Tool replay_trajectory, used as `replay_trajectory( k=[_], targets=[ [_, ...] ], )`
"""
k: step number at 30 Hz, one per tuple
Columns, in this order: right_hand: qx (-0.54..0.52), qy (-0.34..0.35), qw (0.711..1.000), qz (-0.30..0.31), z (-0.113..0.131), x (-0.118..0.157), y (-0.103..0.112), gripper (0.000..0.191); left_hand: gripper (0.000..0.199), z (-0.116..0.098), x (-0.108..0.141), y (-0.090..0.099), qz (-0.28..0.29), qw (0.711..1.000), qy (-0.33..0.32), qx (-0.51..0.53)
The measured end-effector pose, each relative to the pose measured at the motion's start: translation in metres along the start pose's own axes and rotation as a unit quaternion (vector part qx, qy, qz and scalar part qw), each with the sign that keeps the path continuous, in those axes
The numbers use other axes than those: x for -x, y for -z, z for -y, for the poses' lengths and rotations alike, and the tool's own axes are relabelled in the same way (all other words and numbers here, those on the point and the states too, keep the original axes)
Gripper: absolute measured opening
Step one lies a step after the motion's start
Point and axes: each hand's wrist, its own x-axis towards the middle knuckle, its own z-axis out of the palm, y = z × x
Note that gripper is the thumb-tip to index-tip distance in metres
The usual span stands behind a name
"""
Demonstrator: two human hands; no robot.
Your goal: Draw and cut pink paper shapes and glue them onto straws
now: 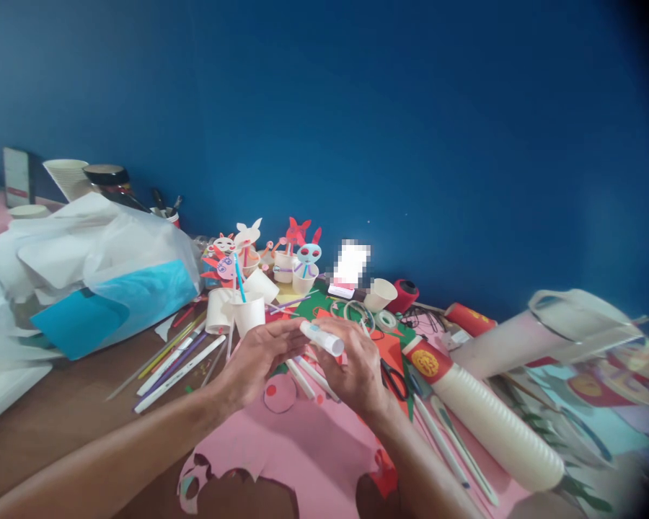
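Hands: your left hand (257, 360) and right hand (357, 367) curl closed around a white glue stick (322, 338), held above the table.
Surface: wooden table (59, 425), pink paper (303, 454) under your hands, paper cups (249, 313), straws (178, 375).
Room: deep blue wall (357, 130) ahead.

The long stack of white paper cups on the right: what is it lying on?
The stack of white paper cups lies mostly on pink paper, beside white sticks. The stack covers the paper directly beneath it, so nothing there can be seen.

Beyond the left hand (259, 360) stand paper cups (219, 311) and a crumpled plastic bag (140, 245); by the right hand (354, 371) lie scissors (394, 380) and a long stack of paper cups (492, 425).
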Motion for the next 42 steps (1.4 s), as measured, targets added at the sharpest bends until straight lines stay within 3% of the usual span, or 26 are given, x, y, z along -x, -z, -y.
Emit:
replay_trajectory(
  k=[25,31,42],
  targets=[
    [0.013,-0.011,1.000,0.015,-0.0046,-0.0005,0.0015,0.027,0.026,0.0033,-0.0029,0.0037,-0.018,1.000,-0.010,0.010],
    [-0.010,-0.043,0.999,0.029,-0.0008,0.0004,0.0003,0.023,0.029,0.0026,-0.0028,0.0024,-0.010,1.000,-0.011,0.010],
    [0.000,-0.031,1.000,-0.001,0.0014,0.0013,0.0003,0.026,0.025,0.0066,-0.0012,0.0031,0.020,0.999,-0.018,0.023]
  ],
)
